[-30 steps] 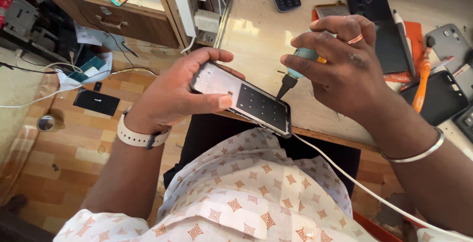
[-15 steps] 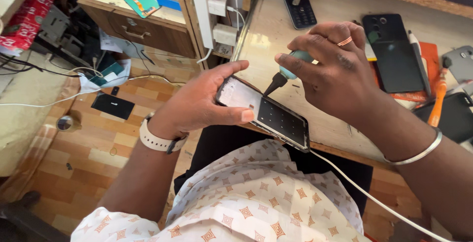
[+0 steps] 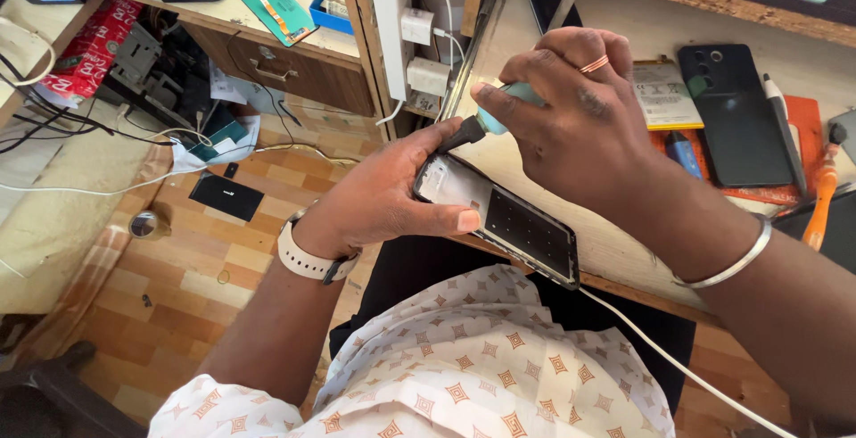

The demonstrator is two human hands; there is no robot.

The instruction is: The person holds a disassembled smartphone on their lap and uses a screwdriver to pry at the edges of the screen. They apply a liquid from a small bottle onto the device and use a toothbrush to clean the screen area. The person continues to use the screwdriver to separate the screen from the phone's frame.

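Two hands in shot, one view only, head cam looking down at the lap. Left hand (image 3: 392,193) is cupped under an opened phone (image 3: 499,224), thumb laid across its near edge, fingers wrapped round the far side, so it's a clamp grip, phone tilted and held above the lap, just off the bench edge (image 3: 615,260). Right hand (image 3: 580,112) is curled tight round a teal-handled tool (image 3: 499,112), fingers pressed together on the handle, dark tip (image 3: 459,135) down at the phone's top corner, touching or v. close; can't tell which. White cable (image 3: 678,367) trails from the phone's lower end across the patterned shirt (image 3: 481,367).

On the bench behind: a black phone back (image 3: 736,112) lying flat, a pale battery (image 3: 664,95) just beside it, an orange-handled tool (image 3: 820,202) at the right edge. Left of the bench a wooden drawer unit (image 3: 285,68) w/ a white power strip (image 3: 397,37) on its side, chargers plugged in. A small black panel (image 3: 226,197) lies on the wood floor.

Risks, as I read it: phone is held in air w/ no support under it, so a hard push from the tip could twist it out of the grip. Tip slipping off that corner could scratch the inner plate or jab the left fingers, they're right next to it. Cable could snag on a knee or sleeve and tug the phone.
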